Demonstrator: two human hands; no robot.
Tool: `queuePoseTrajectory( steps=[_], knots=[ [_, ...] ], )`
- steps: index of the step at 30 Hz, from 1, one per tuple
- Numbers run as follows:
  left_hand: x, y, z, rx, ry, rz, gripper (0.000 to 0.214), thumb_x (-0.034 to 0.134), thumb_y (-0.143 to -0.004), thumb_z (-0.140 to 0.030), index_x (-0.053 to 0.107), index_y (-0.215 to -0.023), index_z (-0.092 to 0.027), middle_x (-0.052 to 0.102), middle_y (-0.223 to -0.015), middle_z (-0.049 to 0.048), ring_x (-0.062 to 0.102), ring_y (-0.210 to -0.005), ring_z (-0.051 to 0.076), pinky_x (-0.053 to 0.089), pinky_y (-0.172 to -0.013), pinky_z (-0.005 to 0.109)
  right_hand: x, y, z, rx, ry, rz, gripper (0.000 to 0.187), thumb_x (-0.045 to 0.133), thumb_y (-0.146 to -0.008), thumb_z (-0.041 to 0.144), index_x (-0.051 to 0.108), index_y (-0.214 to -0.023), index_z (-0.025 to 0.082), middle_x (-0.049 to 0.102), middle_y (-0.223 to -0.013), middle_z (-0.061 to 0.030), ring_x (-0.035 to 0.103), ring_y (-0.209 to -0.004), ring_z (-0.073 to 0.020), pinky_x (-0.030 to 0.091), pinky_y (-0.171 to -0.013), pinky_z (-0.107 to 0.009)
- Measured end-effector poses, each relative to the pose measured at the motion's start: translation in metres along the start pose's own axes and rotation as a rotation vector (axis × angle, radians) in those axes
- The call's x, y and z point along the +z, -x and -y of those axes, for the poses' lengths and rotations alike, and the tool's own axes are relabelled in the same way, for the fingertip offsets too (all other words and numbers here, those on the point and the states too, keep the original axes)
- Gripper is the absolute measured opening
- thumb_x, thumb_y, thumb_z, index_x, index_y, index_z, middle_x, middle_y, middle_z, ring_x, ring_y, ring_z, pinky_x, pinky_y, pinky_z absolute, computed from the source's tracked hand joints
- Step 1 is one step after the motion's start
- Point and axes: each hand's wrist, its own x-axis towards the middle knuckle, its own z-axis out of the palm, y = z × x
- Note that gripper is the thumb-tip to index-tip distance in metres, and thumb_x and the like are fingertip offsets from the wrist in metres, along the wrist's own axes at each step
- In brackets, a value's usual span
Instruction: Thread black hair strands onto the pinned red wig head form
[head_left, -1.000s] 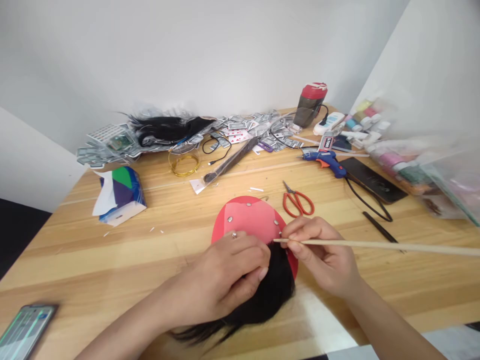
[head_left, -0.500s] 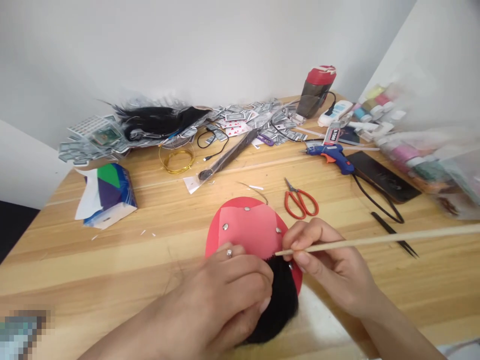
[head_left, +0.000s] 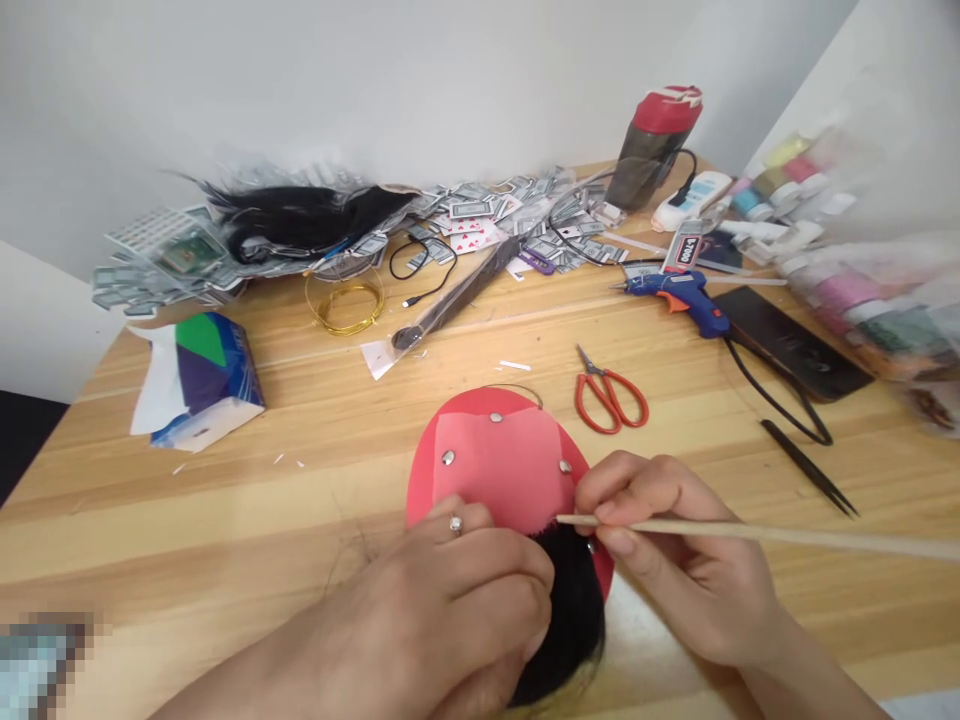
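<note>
A red oval card piece (head_left: 489, 455) with a lighter pink panel and several metal studs lies on the wooden table (head_left: 315, 400). Black hair (head_left: 570, 610) covers its near end. My left hand (head_left: 457, 610), with a ring on one finger, presses down on the hair with curled fingers. My right hand (head_left: 675, 550) pinches a long thin wooden stick (head_left: 757, 535), whose tip touches the hair at the card's edge.
Red-handled scissors (head_left: 611, 397), a blue glue gun (head_left: 679, 293) with its cord, black tweezers (head_left: 810, 480), a dark phone (head_left: 795, 345), a tissue pack (head_left: 199, 380), gold wire coil (head_left: 345, 305), a black wig (head_left: 300, 220), scattered cards and a red-lidded bottle (head_left: 652, 145) surround the work.
The view has tilted, shifting everything down and left. My left hand has slid nearer over the hair. The stick rose slightly, then levelled; its tip stays at the hair.
</note>
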Motion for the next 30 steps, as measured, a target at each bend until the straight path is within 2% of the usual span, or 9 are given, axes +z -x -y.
queuePoseTrajectory(
  steps=[4,8,12,15,18,26,30],
  knots=[
    [0.001,0.0,-0.001,-0.007,-0.017,-0.009,0.017,0.048,-0.098,-0.009,0.06,-0.092,-0.019,0.073,-0.096,0.0016,0.068,-0.083,0.01,0.047,-0.102,0.019,0.0,0.001,-0.002,-0.038,0.032,-0.011,0.024,0.058,-0.094,0.006,0.063,-0.103,0.027,0.067,-0.091,-0.0011,0.064,-0.082,-0.0153,0.053,-0.068,-0.025],
    [0.002,0.002,0.001,-0.009,0.024,0.005,0.018,0.046,-0.096,-0.005,0.059,-0.094,-0.019,0.072,-0.096,0.0033,0.067,-0.083,0.012,0.051,-0.094,0.021,0.002,0.0,-0.002,-0.047,-0.011,-0.046,0.02,0.059,-0.096,0.008,0.065,-0.101,0.026,0.067,-0.089,-0.0019,0.065,-0.081,-0.0158,0.054,-0.068,-0.026],
    [0.001,0.001,0.006,0.003,0.129,-0.02,0.019,0.046,-0.093,-0.001,0.056,-0.095,-0.018,0.068,-0.094,0.0051,0.061,-0.083,0.013,0.052,-0.083,0.019,0.002,-0.003,0.0,0.053,-0.171,-0.097,0.008,0.064,-0.097,0.018,0.067,-0.094,0.025,0.066,-0.086,-0.0018,0.064,-0.078,-0.0137,0.054,-0.067,-0.021],
    [-0.001,-0.001,0.009,-0.01,0.249,-0.042,0.017,0.047,-0.093,-0.002,0.053,-0.094,-0.018,0.065,-0.09,0.0048,0.059,-0.081,0.012,0.05,-0.075,0.018,0.002,-0.004,0.003,0.141,-0.31,-0.068,0.005,0.066,-0.096,0.021,0.067,-0.092,0.024,0.065,-0.083,-0.0004,0.065,-0.074,-0.0114,0.054,-0.067,-0.019],
    [-0.002,-0.002,0.011,-0.072,0.322,-0.072,0.017,0.046,-0.096,-0.004,0.052,-0.097,-0.02,0.064,-0.091,0.0025,0.06,-0.082,0.011,0.049,-0.077,0.017,0.003,-0.005,0.006,0.165,-0.38,-0.046,0.005,0.067,-0.096,0.021,0.067,-0.092,0.024,0.066,-0.08,0.0004,0.067,-0.074,-0.0105,0.054,-0.069,-0.018],
    [-0.001,0.004,0.008,-0.196,0.385,-0.096,0.015,0.045,-0.102,-0.011,0.05,-0.096,-0.023,0.06,-0.096,-0.0016,0.058,-0.087,0.008,0.045,-0.082,0.015,0.008,-0.005,0.009,0.165,-0.353,-0.104,0.008,0.069,-0.095,0.022,0.067,-0.088,0.022,0.067,-0.077,0.0013,0.068,-0.074,-0.0094,0.055,-0.07,-0.016],
    [-0.002,0.003,0.009,-0.232,0.459,-0.128,0.018,0.043,-0.105,-0.017,0.052,-0.091,-0.024,0.058,-0.092,-0.0029,0.055,-0.084,0.008,0.044,-0.079,0.015,0.011,-0.005,0.007,0.136,-0.315,-0.133,0.007,0.066,-0.096,0.02,0.067,-0.089,0.023,0.067,-0.078,0.0012,0.068,-0.075,-0.0093,0.055,-0.071,-0.016]
  ],
)
